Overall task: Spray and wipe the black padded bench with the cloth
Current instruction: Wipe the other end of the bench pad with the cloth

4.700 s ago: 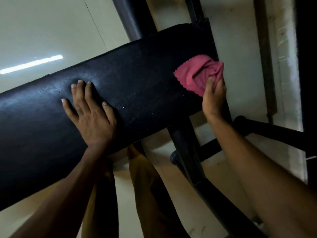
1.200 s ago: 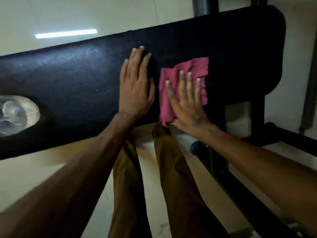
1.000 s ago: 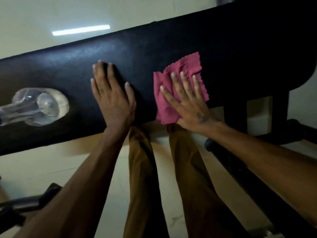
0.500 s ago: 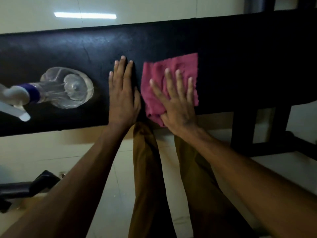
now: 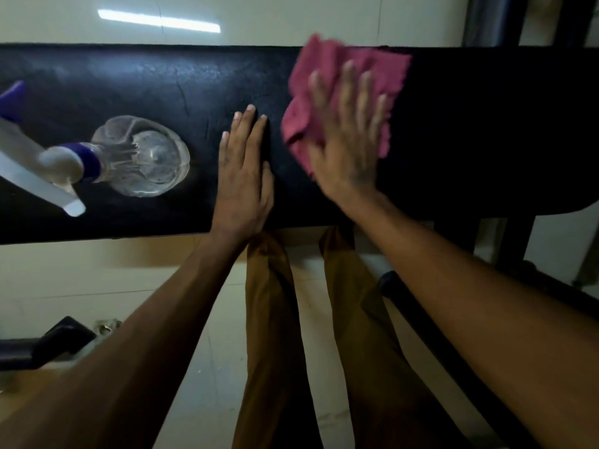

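One bench (image 5: 129,76) is lying across the view, its black pad running left to right. One cloth (image 5: 327,66), pink and crumpled, is sitting on the pad right of centre, its far corner reaching the pad's far edge. The right hand (image 5: 348,137) is pressing flat on the cloth with four fingers straight and spread, gripping nothing; it is blurred. The left hand (image 5: 243,176) is resting palm down on the bare pad just beside the cloth, fingers straight and close together, holding nothing. One clear spray bottle (image 5: 142,157) is standing on the pad left of the left hand, apart from it, its white trigger head pointing toward the camera. Two legs in brown trousers (image 5: 275,319) are standing below the bench on a pale tiled floor (image 5: 97,270).
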